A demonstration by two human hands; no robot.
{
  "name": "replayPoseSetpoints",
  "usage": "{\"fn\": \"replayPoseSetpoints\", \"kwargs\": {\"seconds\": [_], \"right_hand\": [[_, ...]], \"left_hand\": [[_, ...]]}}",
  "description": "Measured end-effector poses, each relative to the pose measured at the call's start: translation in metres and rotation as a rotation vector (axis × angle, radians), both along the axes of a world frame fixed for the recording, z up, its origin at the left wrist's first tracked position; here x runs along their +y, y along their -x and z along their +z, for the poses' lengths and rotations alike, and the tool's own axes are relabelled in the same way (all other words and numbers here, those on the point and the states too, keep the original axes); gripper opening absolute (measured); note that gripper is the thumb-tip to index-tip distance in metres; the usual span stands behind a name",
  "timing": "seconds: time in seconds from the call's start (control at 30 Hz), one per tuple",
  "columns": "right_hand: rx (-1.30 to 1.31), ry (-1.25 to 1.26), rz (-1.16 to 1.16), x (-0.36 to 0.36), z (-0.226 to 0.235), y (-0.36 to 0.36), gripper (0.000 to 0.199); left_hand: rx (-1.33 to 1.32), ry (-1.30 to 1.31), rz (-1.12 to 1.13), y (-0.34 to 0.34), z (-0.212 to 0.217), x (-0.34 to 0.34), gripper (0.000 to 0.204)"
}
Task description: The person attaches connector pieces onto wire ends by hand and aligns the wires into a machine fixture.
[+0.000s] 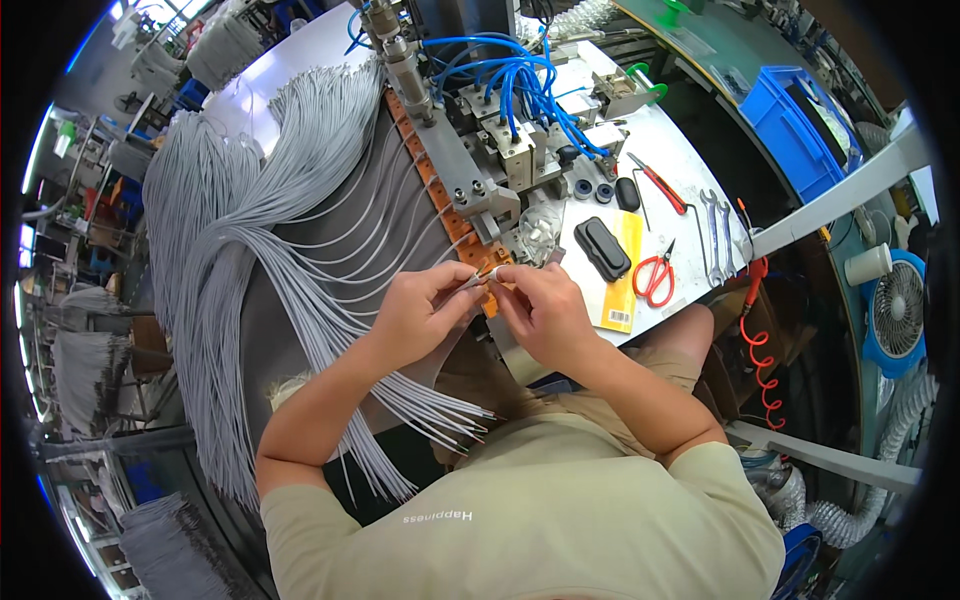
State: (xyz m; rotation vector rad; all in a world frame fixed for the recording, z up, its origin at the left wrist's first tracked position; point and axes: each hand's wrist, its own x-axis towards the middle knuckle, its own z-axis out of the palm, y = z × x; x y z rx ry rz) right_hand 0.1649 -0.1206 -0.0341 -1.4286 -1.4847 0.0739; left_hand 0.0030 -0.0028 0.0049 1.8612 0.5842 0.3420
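Note:
My left hand is closed in a pinch around the end of a grey cable. Against it, fingertip to fingertip, my right hand is pinched too, on something small and pale that I cannot make out. Both hands are over the near end of an orange fixture rail with a row of slots. Several single cables reach the rail from a large bundle of grey cables on the left, whose near ends hang beside my left forearm.
A machine with blue air hoses stands beyond the rail. On the white table to the right lie a black case, red-handled scissors, a yellow packet and wrenches. A coiled red hose hangs beside a blue fan.

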Motion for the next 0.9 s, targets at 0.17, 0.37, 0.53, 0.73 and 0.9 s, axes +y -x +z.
{"fn": "replayPoseSetpoints", "kwargs": {"seconds": [0.17,0.37,0.53,0.73,0.9], "right_hand": [[0.088,0.049,0.023,-0.001,0.002,0.003,0.016],[0.152,0.126,0.038,0.000,0.005,0.005,0.017],[0.303,0.257,0.152,0.000,0.007,-0.001,0.016],[0.022,-0.011,0.196,0.007,0.003,-0.015,0.014],[-0.005,-0.015,0.081,0.017,-0.002,-0.017,0.013]], "left_hand": [[-0.011,-0.167,-0.011,0.003,-0.002,0.001,0.014],[-0.026,-0.194,-0.019,0.004,-0.005,0.004,0.014],[-0.067,-0.433,-0.068,0.002,-0.006,0.003,0.010],[-0.042,0.025,-0.078,0.003,0.001,0.002,0.011],[-0.279,-0.784,0.006,0.001,-0.003,0.003,0.015]]}}
